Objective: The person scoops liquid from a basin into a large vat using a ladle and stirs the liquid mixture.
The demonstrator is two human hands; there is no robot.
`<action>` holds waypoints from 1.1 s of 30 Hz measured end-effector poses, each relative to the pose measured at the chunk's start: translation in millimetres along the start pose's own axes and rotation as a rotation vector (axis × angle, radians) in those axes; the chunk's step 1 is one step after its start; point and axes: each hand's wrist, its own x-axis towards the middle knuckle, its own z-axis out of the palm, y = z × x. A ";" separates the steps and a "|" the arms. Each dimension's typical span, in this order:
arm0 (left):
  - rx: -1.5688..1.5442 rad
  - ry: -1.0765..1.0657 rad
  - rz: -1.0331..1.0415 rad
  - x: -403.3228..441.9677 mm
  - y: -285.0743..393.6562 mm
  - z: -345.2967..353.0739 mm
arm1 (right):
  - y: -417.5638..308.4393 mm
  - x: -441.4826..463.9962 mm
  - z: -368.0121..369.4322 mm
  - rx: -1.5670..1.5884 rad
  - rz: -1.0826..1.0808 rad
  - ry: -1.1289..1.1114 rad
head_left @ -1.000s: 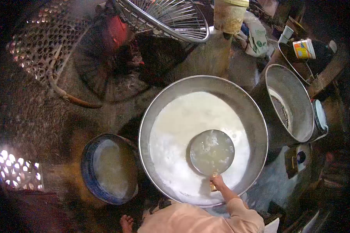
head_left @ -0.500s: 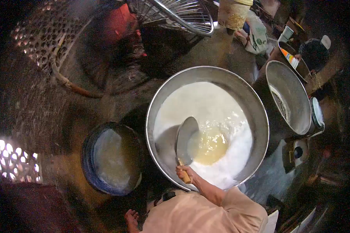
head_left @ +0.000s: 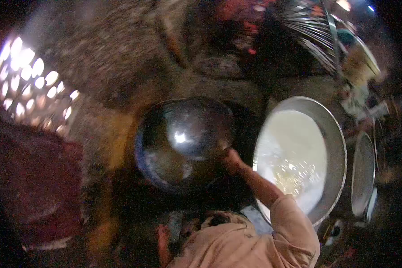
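My right hand (head_left: 231,161) is closed around the handle of a large metal ladle (head_left: 194,134). The ladle's round bowl is tipped over, its shiny outer side facing up, above a dark blue tub (head_left: 143,163) with murky liquid in it. To the right stands a wide metal vat (head_left: 337,178) of white, milky liquid (head_left: 295,134), with yellowish bubbles near its front. My left hand (head_left: 163,233) hangs low, in front of the tub and apart from it. It is blurred, but its fingers look loosely apart with nothing in them.
A second metal vat (head_left: 363,174) stands at the far right. A wire rack (head_left: 315,38) and a pale bucket (head_left: 361,67) are at the back right. Dark red cloth (head_left: 40,183) hangs or lies at the left, below a bright perforated wall (head_left: 31,76).
My right hand has swung the ladle left, from the milky vat to above the blue tub, and its bowl has turned over. The camera view has shifted left.
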 end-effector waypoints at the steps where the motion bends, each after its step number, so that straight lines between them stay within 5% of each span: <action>1: -0.009 0.036 -0.004 -5.9 3.1 -11.7 | 44.7 47.8 14.3 -0.081 -0.458 0.229; 3: -0.032 0.116 -0.027 -21.0 3.8 -40.5 | -1.2 86.4 12.2 0.127 0.310 0.212; 4: -0.062 0.158 -0.052 -32.4 0.7 -55.8 | -5.0 95.8 11.5 -0.260 0.202 0.312; 7: -0.134 0.277 -0.145 -70.7 -11.6 -95.5 | 36.7 119.3 59.8 0.103 0.081 0.473; 12: -0.216 0.388 -0.303 -103.4 -19.7 -117.4 | 90.7 86.5 177.5 0.032 0.414 0.110; 21: -0.284 0.365 -0.356 -99.3 -14.8 -113.2 | 37.6 10.5 259.4 0.204 0.395 -0.400; 28: -0.321 0.283 -0.302 -90.3 -29.3 -106.3 | -12.8 -25.1 228.9 0.418 0.272 -0.529; 33: -0.330 0.140 -0.230 -66.9 -44.5 -94.0 | -81.9 -74.4 109.4 0.437 0.322 -0.446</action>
